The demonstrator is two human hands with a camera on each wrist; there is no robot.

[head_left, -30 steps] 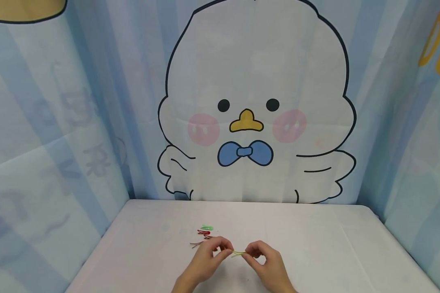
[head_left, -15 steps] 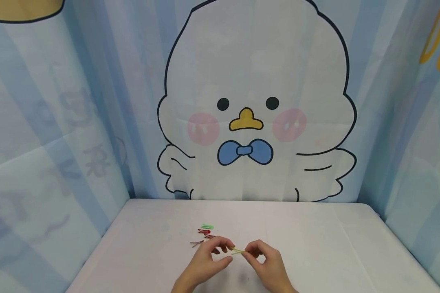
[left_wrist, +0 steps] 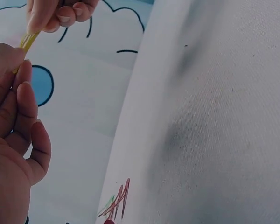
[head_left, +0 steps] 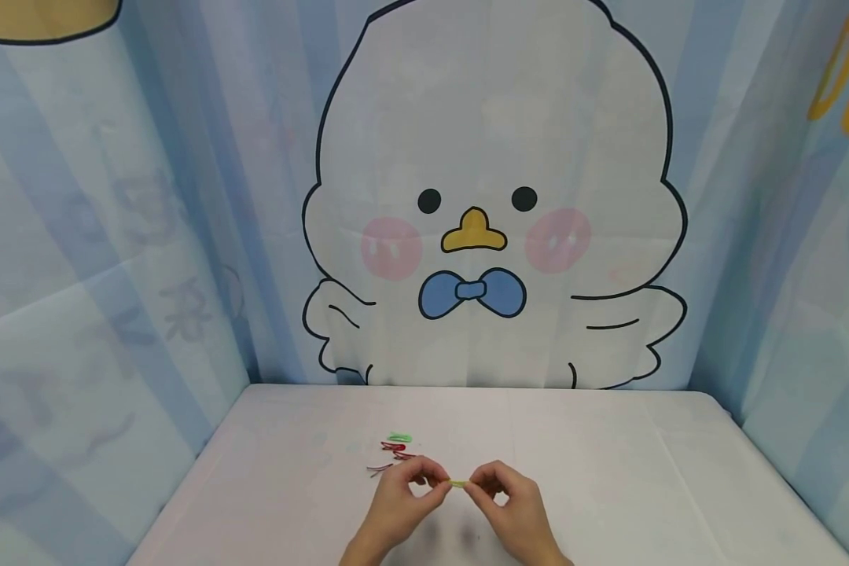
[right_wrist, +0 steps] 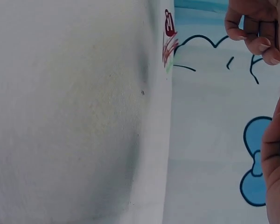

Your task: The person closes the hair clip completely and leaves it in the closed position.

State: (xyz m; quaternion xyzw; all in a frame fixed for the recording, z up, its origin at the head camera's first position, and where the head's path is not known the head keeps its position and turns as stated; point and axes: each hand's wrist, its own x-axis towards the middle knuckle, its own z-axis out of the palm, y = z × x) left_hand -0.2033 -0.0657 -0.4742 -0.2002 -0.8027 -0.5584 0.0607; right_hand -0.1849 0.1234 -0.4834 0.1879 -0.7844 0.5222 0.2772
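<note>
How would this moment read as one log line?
Left hand: pinches yellow clip; right hand: pinches its other end; yellow clip: above table; green clip, red clips: on table

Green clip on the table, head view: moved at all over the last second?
No: the green clip shows no shift either way against the back edge of the table.

From the near side of the table (head_left: 644, 472), the head camera looks forward and down; closer in, both wrist cameras look across it, tipped sideways, sharing the yellow hair clip (left_wrist: 27, 42) and printed bow tie (right_wrist: 256, 163).
</note>
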